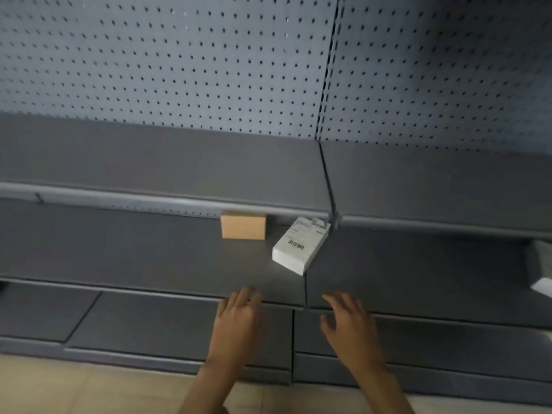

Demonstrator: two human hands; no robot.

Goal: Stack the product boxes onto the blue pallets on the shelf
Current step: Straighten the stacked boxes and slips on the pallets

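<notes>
Reach step: left hand (237,316) & right hand (348,324) both empty, fingers loose, near shelf (149,258) edge. White box (298,249) & brown box (243,225) sit further back; next, prob grab white box w/ both hands; no blue pallets in view

grey shelf (149,258) | brown box (243,225) at back | white labelled box (295,252) beside it, askew

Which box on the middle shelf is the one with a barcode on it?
The white box, lying skewed on the shelf. The brown box to its left sits square and shows plain cardboard, no label.
</notes>
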